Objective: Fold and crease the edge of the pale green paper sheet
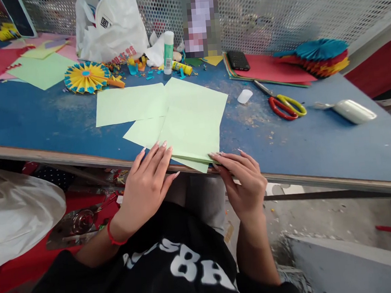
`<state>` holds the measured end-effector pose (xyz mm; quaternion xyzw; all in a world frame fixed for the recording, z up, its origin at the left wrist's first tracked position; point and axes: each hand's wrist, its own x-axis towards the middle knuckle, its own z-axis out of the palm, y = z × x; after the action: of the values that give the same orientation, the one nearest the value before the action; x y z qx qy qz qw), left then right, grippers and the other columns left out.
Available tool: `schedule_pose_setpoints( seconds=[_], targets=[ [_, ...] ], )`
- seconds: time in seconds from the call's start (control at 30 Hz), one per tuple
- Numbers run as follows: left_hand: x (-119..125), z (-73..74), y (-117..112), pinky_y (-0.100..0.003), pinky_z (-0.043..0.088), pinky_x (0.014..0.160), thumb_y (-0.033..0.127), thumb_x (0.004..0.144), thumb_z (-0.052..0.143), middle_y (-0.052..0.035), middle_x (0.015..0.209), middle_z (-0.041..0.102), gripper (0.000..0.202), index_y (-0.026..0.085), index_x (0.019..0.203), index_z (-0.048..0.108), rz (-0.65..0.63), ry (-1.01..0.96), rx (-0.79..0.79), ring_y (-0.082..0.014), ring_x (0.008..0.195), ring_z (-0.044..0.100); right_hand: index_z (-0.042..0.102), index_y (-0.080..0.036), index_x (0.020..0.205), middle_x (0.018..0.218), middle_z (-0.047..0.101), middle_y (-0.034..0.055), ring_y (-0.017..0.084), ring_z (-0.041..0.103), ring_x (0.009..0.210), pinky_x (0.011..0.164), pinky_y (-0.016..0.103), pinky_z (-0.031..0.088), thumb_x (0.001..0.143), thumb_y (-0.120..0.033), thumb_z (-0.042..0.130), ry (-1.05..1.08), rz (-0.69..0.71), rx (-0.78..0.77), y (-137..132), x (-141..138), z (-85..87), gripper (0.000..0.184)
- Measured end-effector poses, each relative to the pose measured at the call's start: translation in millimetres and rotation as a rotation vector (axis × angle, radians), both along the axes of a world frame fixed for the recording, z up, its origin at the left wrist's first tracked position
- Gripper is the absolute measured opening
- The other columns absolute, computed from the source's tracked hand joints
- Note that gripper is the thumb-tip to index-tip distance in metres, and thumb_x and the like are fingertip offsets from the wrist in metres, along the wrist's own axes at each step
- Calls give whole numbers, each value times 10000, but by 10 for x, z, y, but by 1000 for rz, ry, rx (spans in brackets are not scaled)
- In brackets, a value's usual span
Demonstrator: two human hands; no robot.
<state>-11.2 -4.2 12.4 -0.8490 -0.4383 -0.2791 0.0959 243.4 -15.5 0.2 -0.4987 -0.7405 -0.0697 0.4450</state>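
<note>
Black shirt [178,274]: big white block letters, "SBA" legible, the rest lost in folds. White plastic bag [111,26]: small black boxed logo, character unclear, and red print low down, too small to read. Glue stick [168,51]: green label, text illegible.

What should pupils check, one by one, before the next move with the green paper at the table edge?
1. Left hand flat on green paper: ok.
2. Right hand fingertips at its near edge: ok.
3. Its sheets squared up: not ok, they fan out.
4. Paper fully on table: not ok, a corner overhangs.
5. Scissors apart from both hands: ok.
6. Glue stick capped: cannot tell.
</note>
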Motion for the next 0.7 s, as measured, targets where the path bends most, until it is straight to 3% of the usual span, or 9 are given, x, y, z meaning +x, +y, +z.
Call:
schedule_pose_setpoints(
  seconds=[0.27, 0.47, 0.7],
  targets=[
    [40, -21, -4, -569, 456, 1211, 403, 1118, 522, -202, 1560, 614, 508, 64, 1491, 591, -5, -16, 22, -388, 1471, 573, 800, -276, 1106, 1122, 851, 1, 211, 795, 1059, 1102, 464, 531, 1006, -148, 698, 26, 13, 10, 13, -23, 6, 192],
    [107, -26, -25, -495, 467, 1235, 370, 1108, 557, -214, 1534, 635, 520, 29, 1501, 547, -23, -66, 9, -329, 1468, 588, 810, -310, 1002, 1022, 858, -22, 205, 811, 918, 1019, 454, 575, 1025, -167, 668, -41, -53, 64, -1, -56, 36, 203],
    [112, -24, -32, -498, 468, 1247, 322, 1105, 556, -196, 1570, 608, 511, 88, 1558, 519, -25, -91, -30, -318, 1494, 566, 809, -262, 1130, 998, 802, 53, 238, 709, 894, 792, 391, 572, 995, -327, 714, 127, 41, -242, 69, 44, 230, 178]
  ],
)
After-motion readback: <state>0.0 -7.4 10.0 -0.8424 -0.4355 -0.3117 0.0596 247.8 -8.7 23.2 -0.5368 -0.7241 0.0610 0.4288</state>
